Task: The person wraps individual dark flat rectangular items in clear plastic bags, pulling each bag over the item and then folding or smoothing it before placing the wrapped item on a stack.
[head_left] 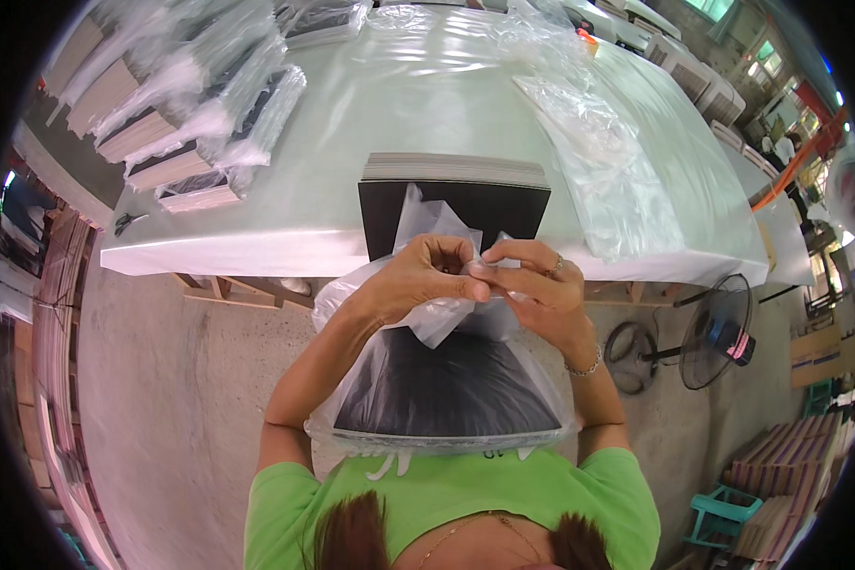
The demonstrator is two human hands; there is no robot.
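Between my body and the table is a clear plastic bag (546, 380) with a flat black board or stack (437, 385) inside. My left hand (437, 275) pinches the gathered mouth of the bag, thumb and fingers pressed together. Right beside it, my right hand (537, 280) has its fingertips closed on the same bunched plastic. The fingertips of both hands meet there. Just beyond them, at the table's front edge, stands a stack of boards (456, 169) with a black front face, partly hidden by the plastic and my hands.
Several bagged board stacks (176, 161) lie at the table's far left, near small dark scissors (130, 222). Flat clear bags (617, 180) cover the right side of the white-covered table (323, 123). A fan (717, 332) stands at right, with a teal stool (722, 513) below it.
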